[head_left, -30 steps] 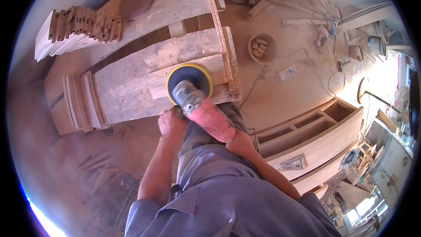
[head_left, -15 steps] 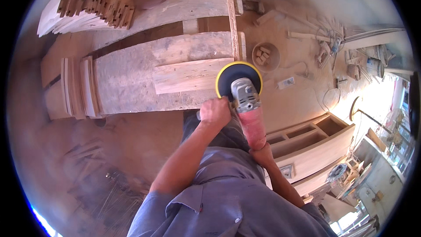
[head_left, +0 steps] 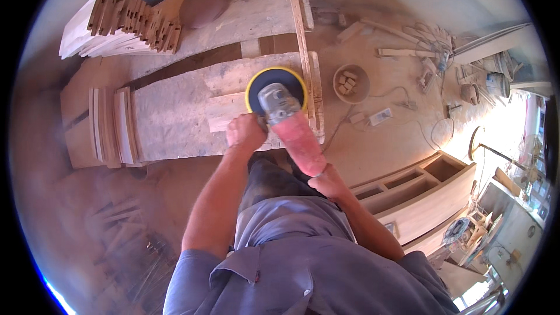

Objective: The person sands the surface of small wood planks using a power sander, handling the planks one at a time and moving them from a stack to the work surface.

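I hold a disc sander (head_left: 286,118) with a red body and a round yellow-rimmed pad. My left hand (head_left: 245,131) grips the side near its grey head. My right hand (head_left: 328,182) clasps the rear end of the red body. The pad lies flat on a pale wooden plank (head_left: 224,111) that rests on a dusty workbench (head_left: 169,122). The pad covers the plank's right end.
Stacked wooden pieces (head_left: 116,23) lie at the far left, more boards (head_left: 108,125) at the bench's left end. A round bowl with blocks (head_left: 351,83) and a power strip (head_left: 380,116) sit on the floor. A wooden cabinet frame (head_left: 420,189) stands at right.
The sander slid right along the plank half a second ago and has since moved back left toward the middle. Both hands stayed on it.
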The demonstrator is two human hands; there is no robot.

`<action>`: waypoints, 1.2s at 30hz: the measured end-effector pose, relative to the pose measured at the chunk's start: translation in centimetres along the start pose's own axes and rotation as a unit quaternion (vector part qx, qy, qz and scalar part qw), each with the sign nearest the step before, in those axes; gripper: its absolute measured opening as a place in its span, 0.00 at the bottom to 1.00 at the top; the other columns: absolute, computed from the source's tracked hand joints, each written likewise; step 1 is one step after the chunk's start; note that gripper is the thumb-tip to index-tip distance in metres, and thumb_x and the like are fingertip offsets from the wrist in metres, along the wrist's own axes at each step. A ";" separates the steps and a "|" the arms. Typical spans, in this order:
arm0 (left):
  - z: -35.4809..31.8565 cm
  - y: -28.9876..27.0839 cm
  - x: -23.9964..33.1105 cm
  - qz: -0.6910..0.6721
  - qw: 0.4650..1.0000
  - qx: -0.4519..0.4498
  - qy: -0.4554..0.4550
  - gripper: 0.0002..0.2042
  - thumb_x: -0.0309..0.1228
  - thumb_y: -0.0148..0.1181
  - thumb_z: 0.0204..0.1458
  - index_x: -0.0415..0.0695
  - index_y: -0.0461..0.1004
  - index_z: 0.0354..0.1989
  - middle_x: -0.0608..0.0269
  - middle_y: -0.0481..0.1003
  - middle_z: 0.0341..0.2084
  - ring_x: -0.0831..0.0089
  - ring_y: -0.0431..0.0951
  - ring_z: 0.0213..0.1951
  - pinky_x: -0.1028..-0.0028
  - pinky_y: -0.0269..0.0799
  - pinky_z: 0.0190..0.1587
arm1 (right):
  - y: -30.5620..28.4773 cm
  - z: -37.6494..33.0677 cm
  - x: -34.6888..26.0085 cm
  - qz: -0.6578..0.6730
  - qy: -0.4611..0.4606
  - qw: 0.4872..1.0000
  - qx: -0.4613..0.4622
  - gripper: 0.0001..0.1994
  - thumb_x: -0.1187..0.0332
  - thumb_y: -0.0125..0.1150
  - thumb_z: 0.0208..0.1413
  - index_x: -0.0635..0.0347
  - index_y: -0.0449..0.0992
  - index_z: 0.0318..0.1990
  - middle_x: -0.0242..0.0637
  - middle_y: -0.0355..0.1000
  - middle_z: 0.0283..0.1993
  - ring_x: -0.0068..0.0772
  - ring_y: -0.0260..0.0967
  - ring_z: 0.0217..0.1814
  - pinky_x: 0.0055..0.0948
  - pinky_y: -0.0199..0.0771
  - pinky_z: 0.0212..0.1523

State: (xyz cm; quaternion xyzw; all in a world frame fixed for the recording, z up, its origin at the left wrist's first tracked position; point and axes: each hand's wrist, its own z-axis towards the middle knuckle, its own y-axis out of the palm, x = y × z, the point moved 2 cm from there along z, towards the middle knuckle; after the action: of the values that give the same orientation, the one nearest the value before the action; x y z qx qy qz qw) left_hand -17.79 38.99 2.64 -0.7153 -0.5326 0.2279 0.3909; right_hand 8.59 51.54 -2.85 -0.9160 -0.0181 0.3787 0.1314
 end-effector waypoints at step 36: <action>-31.2 11.9 -41.9 -0.221 0.862 0.113 -0.441 0.13 0.33 0.60 0.44 0.34 0.82 0.31 0.37 0.80 0.32 0.42 0.81 0.40 0.52 0.77 0.46 | 8.1 15.4 -17.3 -0.579 -0.239 0.773 0.103 0.54 0.65 0.73 0.36 0.56 0.47 0.74 0.58 0.45 0.74 0.64 0.38 0.77 0.61 0.34 0.75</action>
State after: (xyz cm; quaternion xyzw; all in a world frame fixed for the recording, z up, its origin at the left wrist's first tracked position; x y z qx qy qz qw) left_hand -1.47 -11.75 7.73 -0.3546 -0.7642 0.4858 0.2329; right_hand -15.03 44.90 -3.39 -0.5933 -0.5371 0.4371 0.4105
